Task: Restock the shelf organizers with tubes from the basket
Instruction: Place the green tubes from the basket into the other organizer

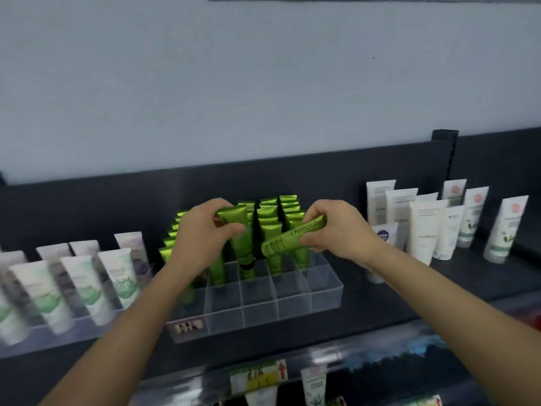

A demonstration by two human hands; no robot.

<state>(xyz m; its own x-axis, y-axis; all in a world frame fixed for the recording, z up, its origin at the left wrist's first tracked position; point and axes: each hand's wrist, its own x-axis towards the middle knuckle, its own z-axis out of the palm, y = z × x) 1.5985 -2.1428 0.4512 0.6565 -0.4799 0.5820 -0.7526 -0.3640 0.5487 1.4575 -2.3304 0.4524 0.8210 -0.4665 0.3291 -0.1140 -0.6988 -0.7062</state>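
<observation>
A clear acrylic organizer (292, 303) with a grid of cells sits on the dark shelf; its back rows hold several upright green tubes (288, 208), and its front cells stand empty. My left hand (202, 232) grips a green tube (243, 238) held upright, black cap down, over a middle cell. My right hand (336, 230) holds another green tube (287, 238) labelled "Chamomile", tilted almost flat above the organizer's right side. The basket is out of view.
White and green tubes (87, 285) fill a clear tray at the left. White tubes (424, 230) stand loose on the shelf at the right. The shelf's front edge carries a yellow price label (260, 376), with more products hanging below.
</observation>
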